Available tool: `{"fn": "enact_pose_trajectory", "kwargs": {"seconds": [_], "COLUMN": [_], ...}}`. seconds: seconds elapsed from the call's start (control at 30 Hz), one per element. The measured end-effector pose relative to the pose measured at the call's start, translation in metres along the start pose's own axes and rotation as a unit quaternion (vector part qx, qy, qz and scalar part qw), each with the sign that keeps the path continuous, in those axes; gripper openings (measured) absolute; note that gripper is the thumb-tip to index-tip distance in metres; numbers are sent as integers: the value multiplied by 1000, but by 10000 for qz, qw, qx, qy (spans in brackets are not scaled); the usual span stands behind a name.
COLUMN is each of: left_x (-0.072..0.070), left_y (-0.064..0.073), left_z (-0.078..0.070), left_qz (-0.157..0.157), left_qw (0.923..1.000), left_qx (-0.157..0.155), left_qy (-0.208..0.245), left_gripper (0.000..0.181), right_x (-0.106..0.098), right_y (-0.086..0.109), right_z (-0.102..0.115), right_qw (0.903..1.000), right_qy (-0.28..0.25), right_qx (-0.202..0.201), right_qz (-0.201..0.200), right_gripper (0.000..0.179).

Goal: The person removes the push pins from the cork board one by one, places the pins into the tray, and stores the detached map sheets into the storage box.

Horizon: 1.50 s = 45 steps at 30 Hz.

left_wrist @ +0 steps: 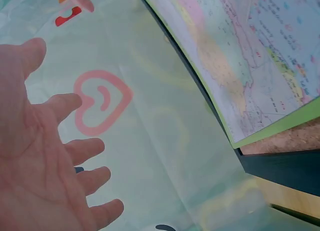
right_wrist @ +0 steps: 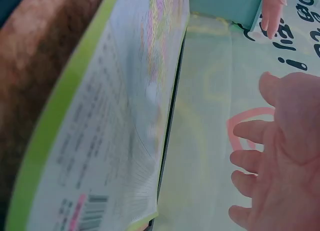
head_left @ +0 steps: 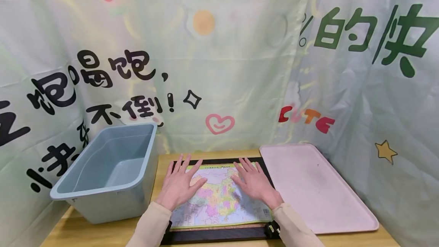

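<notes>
Map (head_left: 219, 201): left grip (head_left: 181, 186), right grip (head_left: 254, 182) spread wide, apparently just above.

Pale printed curtains (head_left: 240, 68) hang behind a wooden table (head_left: 99, 235).

A curtained booth, shown by printed cloth (head_left: 240, 68) hanging around a wooden table (head_left: 89, 235).

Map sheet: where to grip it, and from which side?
Map sheet: probably best pinched on its green near edge, toward the barcode corner, coming in low from the wearer's side. That edge looks slightly wavy in the head view, and a brown board strip shows beside it, where a fingertip could start. Can't tell if it's fastened.
</notes>
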<state>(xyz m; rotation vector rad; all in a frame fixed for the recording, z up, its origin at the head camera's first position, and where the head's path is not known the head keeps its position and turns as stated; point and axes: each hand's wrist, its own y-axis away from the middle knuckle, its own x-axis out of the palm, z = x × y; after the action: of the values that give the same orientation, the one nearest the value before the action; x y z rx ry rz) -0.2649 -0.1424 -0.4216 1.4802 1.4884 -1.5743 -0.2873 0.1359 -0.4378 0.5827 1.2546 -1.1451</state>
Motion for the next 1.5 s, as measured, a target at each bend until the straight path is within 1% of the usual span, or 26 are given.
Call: {"fn": "enact_pose_trajectory", "kwargs": {"seconds": [0.1, 0.2, 0.37, 0.43, 0.5, 0.6, 0.67, 0.77, 0.87, 1.03, 1.17, 1.23, 1.37, 1.5], "left_x": [1, 2, 2, 1, 1, 2, 3, 5, 6, 8, 8, 8, 10, 11], "left_y": [-1, -1, -2, -2, -1, 1, 3, 6, 9, 13, 18, 21, 27, 33], "left_z": [1, 1, 0, 0, 0, 2, 4, 7, 10, 12, 12, 12, 12, 13], "left_qz": [44, 85, -161, -227, -194, -95, 14, 253, 558, 875, 1036, 1084, 1148, 1393], "left_qw": [10000, 9999, 9997, 9995, 9995, 9994, 9991, 9980, 9962, 9933, 9914, 9905, 9891, 9862], "left_qx": [19, 37, 155, 195, 238, 319, 416, 577, 671, 735, 776, 833, 925, 892], "left_qy": [39, 54, -51, -69, -91, -77, -54, -1, 59, 169, 202, 125, -57, -68], "left_gripper": [68, 68, 64, 62, 60, 59, 58, 57, 57, 57, 56, 56, 57, 56], "right_x": [0, 0, 0, -1, 0, 2, 4, 6, 7, 9, 14, 15, 17, 18], "right_y": [-2, -4, -6, -5, -5, -8, -11, -14, -16, -20, -23, -24, -28, -32], "right_z": [0, 1, 2, 1, -1, -6, -10, -14, -16, -15, -16, -16, -15, -13], "right_qw": [9996, 9978, 9914, 9880, 9846, 9801, 9776, 9738, 9707, 9702, 9700, 9693, 9664, 9600], "right_qy": [-269, -644, -1276, -1520, -1728, -1961, -2079, -2234, -2355, -2395, -2413, -2434, -2515, -2690], "right_qx": [-30, 1, 137, 193, 243, 289, 315, 423, 485, 372, 265, 278, 453, 669], "right_qz": [-125, -141, -253, -184, -91, 52, 34, 44, 33, 28, 155, 212, 278, 408], "right_gripper": [57, 52, 48, 48, 48, 46, 41, 34, 29, 27, 27, 27, 29, 29]}}
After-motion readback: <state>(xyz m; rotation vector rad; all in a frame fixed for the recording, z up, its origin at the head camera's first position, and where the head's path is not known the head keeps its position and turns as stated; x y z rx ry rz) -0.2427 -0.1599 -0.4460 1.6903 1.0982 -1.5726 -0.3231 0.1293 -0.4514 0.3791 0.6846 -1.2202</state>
